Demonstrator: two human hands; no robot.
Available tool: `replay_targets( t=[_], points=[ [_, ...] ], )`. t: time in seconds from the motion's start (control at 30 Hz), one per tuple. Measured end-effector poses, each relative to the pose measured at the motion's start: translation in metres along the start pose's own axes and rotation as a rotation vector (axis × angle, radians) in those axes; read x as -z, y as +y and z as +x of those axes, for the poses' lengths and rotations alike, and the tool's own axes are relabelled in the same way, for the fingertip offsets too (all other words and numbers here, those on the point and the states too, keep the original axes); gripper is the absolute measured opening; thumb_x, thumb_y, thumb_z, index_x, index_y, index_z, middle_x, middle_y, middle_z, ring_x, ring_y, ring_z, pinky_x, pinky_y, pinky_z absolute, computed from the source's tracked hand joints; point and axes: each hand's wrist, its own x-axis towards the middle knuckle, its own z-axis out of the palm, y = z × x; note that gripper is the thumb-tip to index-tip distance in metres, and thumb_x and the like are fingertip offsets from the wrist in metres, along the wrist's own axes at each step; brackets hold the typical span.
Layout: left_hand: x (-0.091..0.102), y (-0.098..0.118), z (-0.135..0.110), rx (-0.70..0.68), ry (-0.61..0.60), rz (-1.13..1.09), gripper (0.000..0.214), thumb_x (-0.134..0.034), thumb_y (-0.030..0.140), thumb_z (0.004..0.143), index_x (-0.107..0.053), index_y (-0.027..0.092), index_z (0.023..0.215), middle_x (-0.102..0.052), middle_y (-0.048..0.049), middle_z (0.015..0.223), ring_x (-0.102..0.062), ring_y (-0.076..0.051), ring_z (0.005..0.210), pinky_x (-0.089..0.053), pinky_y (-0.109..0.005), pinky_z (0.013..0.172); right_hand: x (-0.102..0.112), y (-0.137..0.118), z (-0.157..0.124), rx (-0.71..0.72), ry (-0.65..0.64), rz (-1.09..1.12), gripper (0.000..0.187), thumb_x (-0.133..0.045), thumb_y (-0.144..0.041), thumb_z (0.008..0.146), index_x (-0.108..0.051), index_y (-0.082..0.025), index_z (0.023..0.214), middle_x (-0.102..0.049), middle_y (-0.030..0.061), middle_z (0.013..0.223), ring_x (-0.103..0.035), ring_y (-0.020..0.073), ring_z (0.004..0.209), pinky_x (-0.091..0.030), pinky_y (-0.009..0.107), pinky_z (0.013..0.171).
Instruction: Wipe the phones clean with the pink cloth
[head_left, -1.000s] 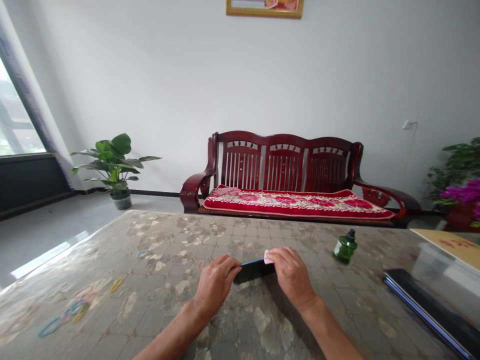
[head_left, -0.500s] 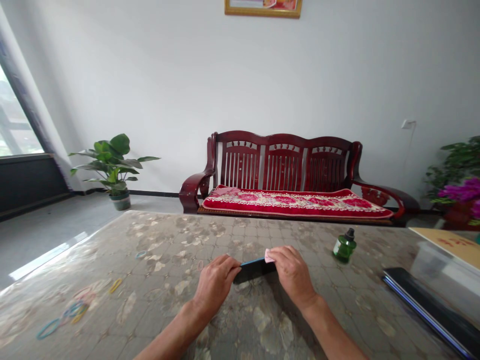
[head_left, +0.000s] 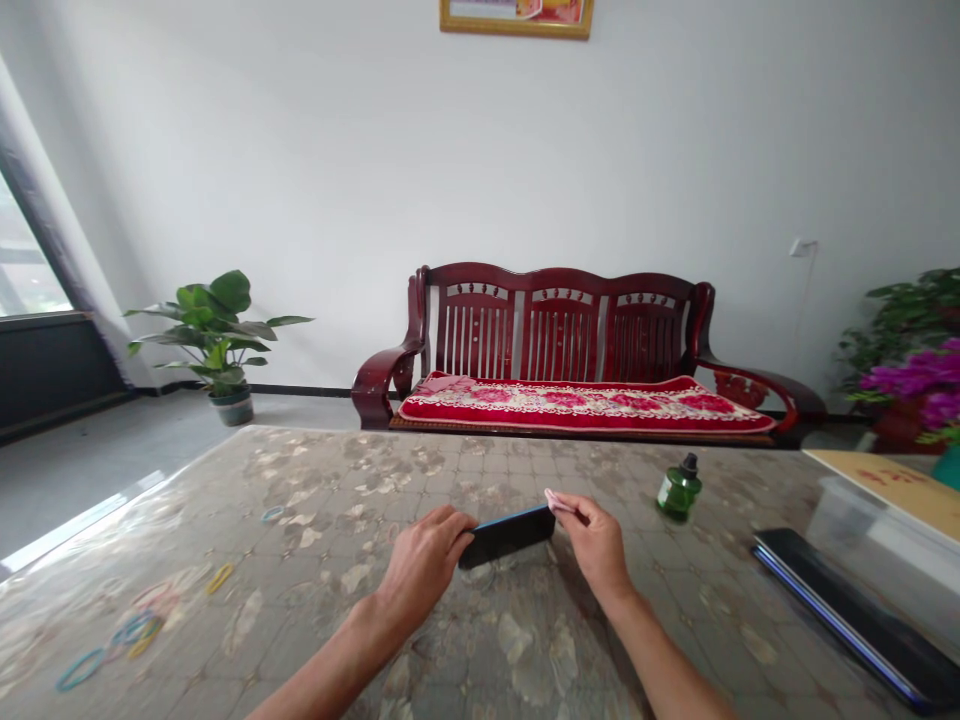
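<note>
Pink cloth (head_left: pixel 559 501) is shifting along the phone (head_left: pixel 506 537) to its right corner, right hand (head_left: pixel 598 545) pinching the cloth, left hand (head_left: pixel 425 552) gripping the other end, rubbing seemingly unfinished.

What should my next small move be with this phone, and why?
Perhaps slide the pink cloth along the top edge of the phone, since your left hand grips one end to steady it, while your right hand pinches the cloth at the upper corner of the other end.
</note>
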Motion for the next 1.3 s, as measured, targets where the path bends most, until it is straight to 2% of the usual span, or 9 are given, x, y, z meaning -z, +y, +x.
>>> replay_targets(
  t=[0.13, 0.3, 0.5, 0.67, 0.87, 1.0, 1.17, 1.23, 1.3],
  points=[
    [0.01, 0.008, 0.008, 0.022, -0.127, 0.101, 0.022, -0.051, 0.016, 0.095, -0.069, 0.026, 0.102, -0.066, -0.0019, 0.093, -0.066, -0.017, 0.088, -0.045, -0.022, 0.074, -0.002, 0.002, -0.001, -0.166, 0.022, 0.092, 0.039, -0.073, -0.052, 0.07, -0.079, -0.019, 0.092, -0.077, 0.0095, 0.092, -0.072, 0.0254, 0.086, -0.058, 0.038, 0.082],
    [0.012, 0.025, 0.022, 0.004, -0.19, 0.207, 0.016, -0.053, 0.021, 0.096, -0.069, 0.022, 0.095, -0.067, -0.0041, 0.095, -0.065, -0.02, 0.093, -0.045, -0.025, 0.076, -0.002, -0.003, -0.002, -0.292, 0.038, 0.183, 0.049, -0.077, -0.057, 0.061, -0.079, -0.017, 0.089, -0.077, 0.0102, 0.088, -0.071, 0.025, 0.078, -0.059, 0.035, 0.073],
    [-0.001, 0.054, 0.046, -0.086, -0.217, 0.313, 0.019, -0.053, 0.024, 0.096, -0.07, 0.019, 0.09, -0.07, -0.0068, 0.094, -0.064, -0.023, 0.092, -0.046, -0.03, 0.081, 0.0, -0.004, -0.005, -0.311, 0.049, 0.18, 0.048, -0.078, -0.055, 0.06, -0.079, -0.016, 0.088, -0.077, 0.0082, 0.081, -0.069, 0.0224, 0.071, -0.056, 0.031, 0.066],
    [-0.012, 0.077, 0.067, -0.083, -0.261, 0.338, 0.023, -0.051, 0.021, 0.096, -0.072, 0.016, 0.088, -0.071, -0.0115, 0.093, -0.065, -0.025, 0.091, -0.047, -0.033, 0.083, -0.001, 0.001, -0.005, -0.348, 0.021, 0.238, 0.045, -0.079, -0.051, 0.058, -0.078, -0.016, 0.086, -0.076, 0.0076, 0.079, -0.068, 0.022, 0.069, -0.055, 0.031, 0.064],
    [-0.018, 0.086, 0.078, -0.089, -0.257, 0.34, 0.015, -0.058, 0.018, 0.091, -0.072, 0.015, 0.087, -0.071, -0.0124, 0.091, -0.066, -0.025, 0.091, -0.047, -0.032, 0.08, -0.004, 0.006, -0.007, -0.328, 0.028, 0.245, 0.041, -0.078, -0.05, 0.06, -0.078, -0.016, 0.084, -0.076, 0.0072, 0.078, -0.068, 0.0222, 0.069, -0.055, 0.031, 0.063],
    [-0.016, 0.08, 0.071, -0.09, -0.16, 0.323, 0.015, -0.057, 0.023, 0.092, -0.07, 0.018, 0.086, -0.07, -0.0086, 0.09, -0.064, -0.025, 0.091, -0.047, -0.032, 0.078, -0.005, -0.001, -0.004, -0.176, 0.05, 0.174, 0.033, -0.072, -0.046, 0.072, -0.077, -0.017, 0.088, -0.077, 0.008, 0.084, -0.071, 0.0234, 0.078, -0.057, 0.034, 0.072],
    [-0.012, 0.072, 0.058, -0.094, 0.085, 0.177, 0.012, -0.057, 0.024, 0.094, -0.067, 0.022, 0.089, -0.068, -0.0026, 0.087, -0.063, -0.021, 0.088, -0.044, -0.029, 0.076, 0.001, -0.036, 0.003, 0.281, 0.074, -0.07, 0.019, -0.059, -0.031, 0.091, -0.075, -0.024, 0.097, -0.075, 0.0062, 0.097, -0.069, 0.0197, 0.091, -0.056, 0.034, 0.084],
    [-0.013, 0.069, 0.052, -0.093, 0.175, 0.085, 0.01, -0.057, 0.024, 0.094, -0.066, 0.023, 0.091, -0.067, -0.0011, 0.087, -0.062, -0.019, 0.088, -0.044, -0.027, 0.076, 0.004, -0.055, 0.004, 0.45, 0.069, -0.188, 0.02, -0.055, -0.024, 0.094, -0.073, -0.026, 0.103, -0.074, 0.0054, 0.099, -0.068, 0.0185, 0.094, -0.054, 0.035, 0.088],
    [-0.017, 0.066, 0.047, -0.089, 0.25, -0.009, 0.008, -0.057, 0.022, 0.093, -0.065, 0.023, 0.092, -0.066, 0.0, 0.086, -0.063, -0.017, 0.085, -0.044, -0.026, 0.075, 0.008, -0.072, 0.003, 0.554, 0.057, -0.298, 0.022, -0.054, -0.02, 0.095, -0.072, -0.027, 0.106, -0.073, 0.005, 0.101, -0.067, 0.018, 0.095, -0.053, 0.034, 0.089]
  ],
)
